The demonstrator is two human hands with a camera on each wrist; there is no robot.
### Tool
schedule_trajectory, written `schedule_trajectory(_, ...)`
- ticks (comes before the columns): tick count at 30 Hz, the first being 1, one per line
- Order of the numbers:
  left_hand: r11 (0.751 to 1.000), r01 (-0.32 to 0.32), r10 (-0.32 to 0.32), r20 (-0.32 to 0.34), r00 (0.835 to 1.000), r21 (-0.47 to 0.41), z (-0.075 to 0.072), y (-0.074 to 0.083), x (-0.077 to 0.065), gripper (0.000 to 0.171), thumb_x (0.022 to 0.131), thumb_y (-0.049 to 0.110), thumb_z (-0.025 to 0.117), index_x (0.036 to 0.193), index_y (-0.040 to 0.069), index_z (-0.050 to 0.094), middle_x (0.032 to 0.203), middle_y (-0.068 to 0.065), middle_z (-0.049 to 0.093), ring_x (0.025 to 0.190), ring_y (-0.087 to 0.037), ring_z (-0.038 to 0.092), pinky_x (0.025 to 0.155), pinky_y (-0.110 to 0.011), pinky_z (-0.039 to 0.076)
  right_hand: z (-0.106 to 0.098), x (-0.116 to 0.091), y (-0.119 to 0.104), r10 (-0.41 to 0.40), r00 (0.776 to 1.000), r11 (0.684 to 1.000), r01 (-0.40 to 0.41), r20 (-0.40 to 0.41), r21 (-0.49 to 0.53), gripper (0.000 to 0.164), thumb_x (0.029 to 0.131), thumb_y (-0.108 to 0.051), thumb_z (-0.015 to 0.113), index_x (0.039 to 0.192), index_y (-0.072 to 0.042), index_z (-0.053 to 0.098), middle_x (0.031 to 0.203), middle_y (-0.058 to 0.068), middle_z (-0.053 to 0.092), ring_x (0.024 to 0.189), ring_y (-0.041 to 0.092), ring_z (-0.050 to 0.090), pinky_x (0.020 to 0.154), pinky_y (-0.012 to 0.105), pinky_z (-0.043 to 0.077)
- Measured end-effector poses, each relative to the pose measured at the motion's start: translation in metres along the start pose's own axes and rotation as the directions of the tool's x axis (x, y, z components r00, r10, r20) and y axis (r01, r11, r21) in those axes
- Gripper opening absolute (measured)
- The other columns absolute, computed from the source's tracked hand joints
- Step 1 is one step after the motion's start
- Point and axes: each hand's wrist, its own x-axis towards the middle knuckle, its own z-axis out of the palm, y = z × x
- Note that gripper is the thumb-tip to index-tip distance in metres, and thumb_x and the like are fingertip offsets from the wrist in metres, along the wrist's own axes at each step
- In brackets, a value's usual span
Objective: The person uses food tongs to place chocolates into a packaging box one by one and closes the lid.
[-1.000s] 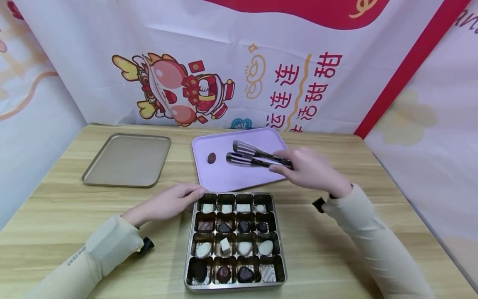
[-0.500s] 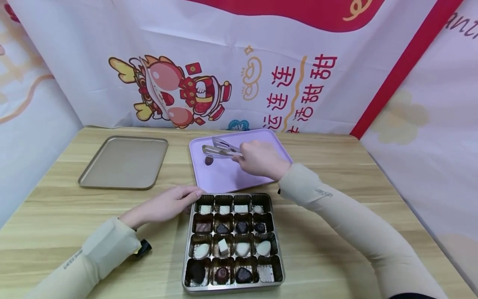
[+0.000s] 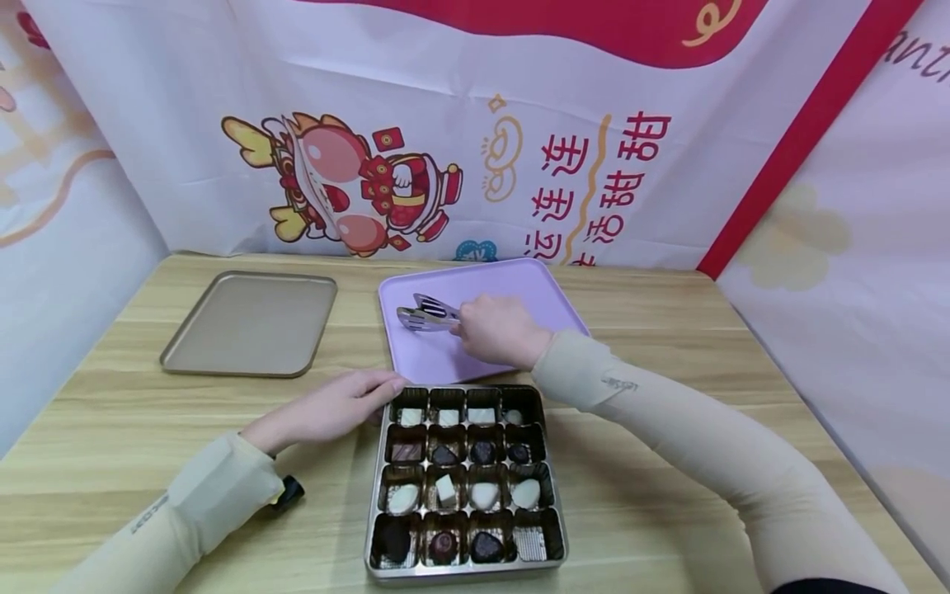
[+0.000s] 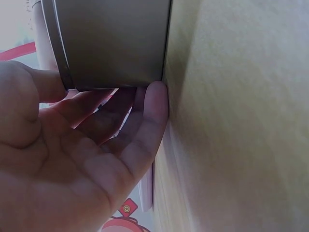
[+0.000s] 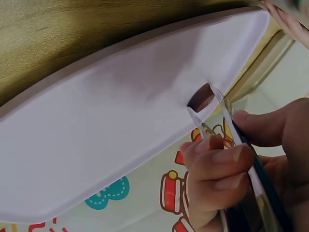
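My right hand (image 3: 499,332) grips metal tongs (image 3: 429,315) low over the lilac tray (image 3: 519,285). In the right wrist view, the tips of the tongs stand on either side of a brown chocolate (image 5: 201,98) lying on the tray; the head view hides this piece behind the tongs. My left hand (image 3: 337,406) holds the far left corner of the chocolate box (image 3: 465,571). Its thumb is at the rim and its fingers curl against the wall, as the left wrist view shows. Dark and white chocolates fill the box's compartments, one piece to each.
A bronze-coloured tray (image 3: 252,322) lies at the back left of the wooden table (image 3: 668,346). Behind the table hangs a white printed cloth (image 3: 416,74). The chocolate box stands close in front of the lilac tray.
My right hand has moved left and lowered the tongs over the chocolate on the lilac tray. The gap between the tongs' tips has narrowed. My left hand stays at the box corner.
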Motion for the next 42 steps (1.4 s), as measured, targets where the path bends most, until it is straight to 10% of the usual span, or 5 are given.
schedule_trajectory(24,1.000,-0.006,0.006,0.004,1.000,-0.010,0.000,-0.003,-0.001,0.036,0.105,0.037,0.034,0.123,0.019,0.060,0.123,0.001,0.058,0.119,-0.023,0.050,0.100,-0.043,0.035,0.002,0.010,0.009,-0.133,0.991,0.991,0.133,-0.032,-0.024,0.020,0.095,-0.031,0.058,0.099,-0.017,0.071,0.076,-0.003,0.059,0.059,0.012,0.053,0.049,0.025,0.045)
schedule_trajectory(42,1.000,0.003,-0.003,0.009,1.000,0.007,0.002,-0.004,0.000,0.039,0.105,0.038,0.033,0.125,0.017,0.059,0.125,0.000,0.057,0.121,-0.024,0.049,0.101,-0.043,0.034,-0.009,-0.052,0.049,-0.199,0.933,0.976,0.215,-0.299,0.021,0.022,0.095,-0.031,0.059,0.078,-0.017,0.056,0.061,-0.008,0.047,0.050,0.010,0.045,0.041,0.027,0.039)
